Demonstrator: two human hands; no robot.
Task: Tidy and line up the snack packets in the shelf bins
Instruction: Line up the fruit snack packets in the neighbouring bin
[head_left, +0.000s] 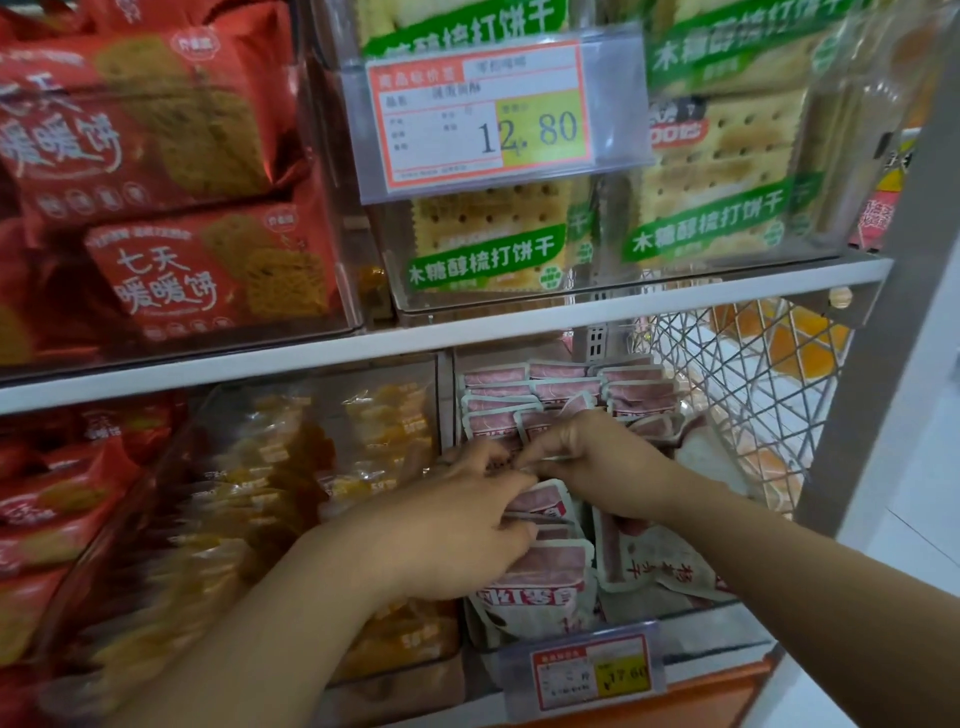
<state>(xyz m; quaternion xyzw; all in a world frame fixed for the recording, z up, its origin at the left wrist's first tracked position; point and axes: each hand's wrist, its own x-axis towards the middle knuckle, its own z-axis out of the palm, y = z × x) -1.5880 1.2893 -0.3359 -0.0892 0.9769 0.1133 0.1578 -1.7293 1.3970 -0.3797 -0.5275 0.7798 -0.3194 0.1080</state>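
Pink-and-white snack packets (550, 577) fill a clear bin (727, 631) on the lower shelf at the right. Several stand in rows at the back (561, 387); those at the front lean and lie loose. My left hand (457, 525) reaches into the bin's middle, its fingers curled round the tops of the front packets. My right hand (597, 462) is just behind it, fingertips pinching a packet edge among the middle rows. Both hands meet over the same stack and hide the packets under them.
A clear bin of orange-yellow packets (291, 493) stands left of the hands. Above the shelf board (467, 332) are red biscuit packs (208, 270), green-labelled cracker packs (488, 249) and a price tag (483, 114). A wire mesh side panel (743, 384) closes the right end.
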